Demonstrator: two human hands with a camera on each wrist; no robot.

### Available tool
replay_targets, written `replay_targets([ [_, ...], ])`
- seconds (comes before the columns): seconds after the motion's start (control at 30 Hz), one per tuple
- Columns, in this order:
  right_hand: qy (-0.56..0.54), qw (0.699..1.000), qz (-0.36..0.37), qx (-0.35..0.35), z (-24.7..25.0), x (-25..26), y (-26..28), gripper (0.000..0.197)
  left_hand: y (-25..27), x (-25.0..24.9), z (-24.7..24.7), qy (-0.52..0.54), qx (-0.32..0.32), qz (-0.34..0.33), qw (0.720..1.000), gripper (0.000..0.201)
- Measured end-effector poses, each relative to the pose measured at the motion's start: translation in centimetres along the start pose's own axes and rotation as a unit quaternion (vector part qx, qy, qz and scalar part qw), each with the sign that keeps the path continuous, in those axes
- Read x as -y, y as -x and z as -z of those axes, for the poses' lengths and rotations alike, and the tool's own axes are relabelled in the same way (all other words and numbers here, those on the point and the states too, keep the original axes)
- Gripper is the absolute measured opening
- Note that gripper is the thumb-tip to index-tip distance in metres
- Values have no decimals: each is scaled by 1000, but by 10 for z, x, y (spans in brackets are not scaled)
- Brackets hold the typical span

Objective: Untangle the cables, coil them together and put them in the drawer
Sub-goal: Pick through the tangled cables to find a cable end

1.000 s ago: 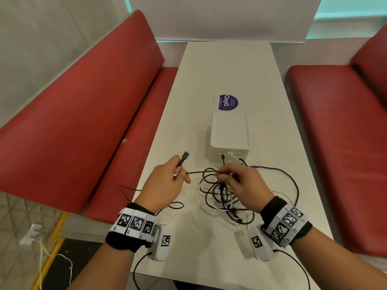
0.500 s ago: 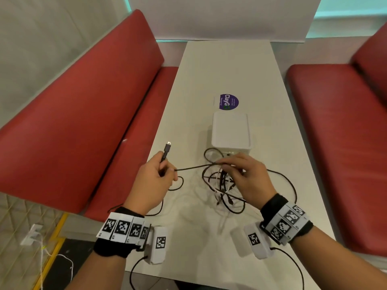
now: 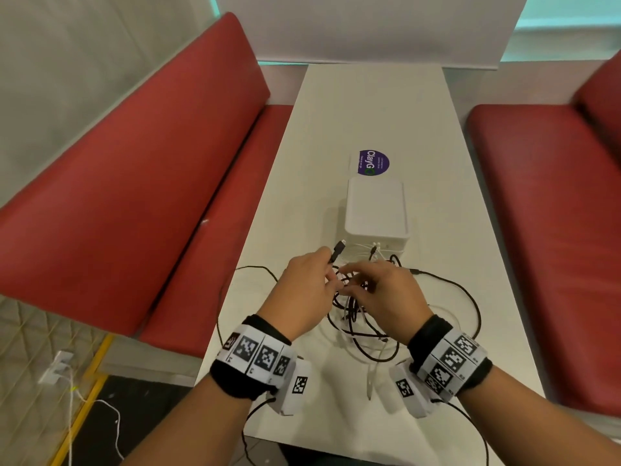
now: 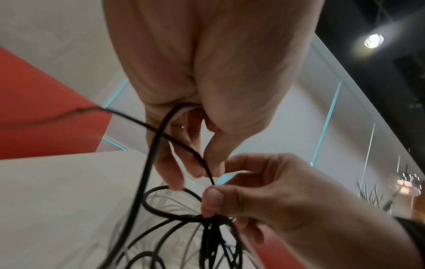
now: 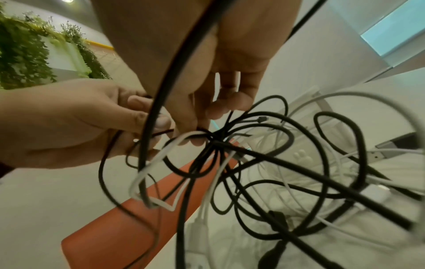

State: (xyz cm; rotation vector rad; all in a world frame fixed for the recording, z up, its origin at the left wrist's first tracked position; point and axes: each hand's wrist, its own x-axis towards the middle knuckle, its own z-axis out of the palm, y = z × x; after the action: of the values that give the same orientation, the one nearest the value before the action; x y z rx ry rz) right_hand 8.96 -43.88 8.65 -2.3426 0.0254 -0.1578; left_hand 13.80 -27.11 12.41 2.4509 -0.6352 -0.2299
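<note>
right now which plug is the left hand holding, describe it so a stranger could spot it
On the white table, just before the white box, two hands work a cable tangle. The black plug sticks up from the left hand, silver tip toward the box. No other plug is held up clear of the pile.

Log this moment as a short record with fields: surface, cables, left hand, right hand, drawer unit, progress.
surface: long white table between red padded benches
cables: tangled bundle of black and white cords, loops spilling on the table
left hand: left hand pinches a black cable near its plug end, plug pointing up
right hand: right hand pinches the knot where cords cross
drawer unit: small white plastic box beyond the bundle; front mostly hidden
progress: cords still knotted, none coiled
</note>
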Motion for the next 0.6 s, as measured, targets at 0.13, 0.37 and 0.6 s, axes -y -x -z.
replay_targets([
  [0.13, -21, 999, 28, 18, 4, -8, 3, 13, -2, -1, 4, 5, 58, 23, 998, 27],
  [0.37, -44, 995, 77, 45, -1, -7, 15, 54, 4, 3, 12, 164, 12, 49, 985, 17],
  [0.6, 92, 995, 4, 45, 15, -12, 10, 12, 8, 10, 15, 99, -29, 40, 994, 28],
])
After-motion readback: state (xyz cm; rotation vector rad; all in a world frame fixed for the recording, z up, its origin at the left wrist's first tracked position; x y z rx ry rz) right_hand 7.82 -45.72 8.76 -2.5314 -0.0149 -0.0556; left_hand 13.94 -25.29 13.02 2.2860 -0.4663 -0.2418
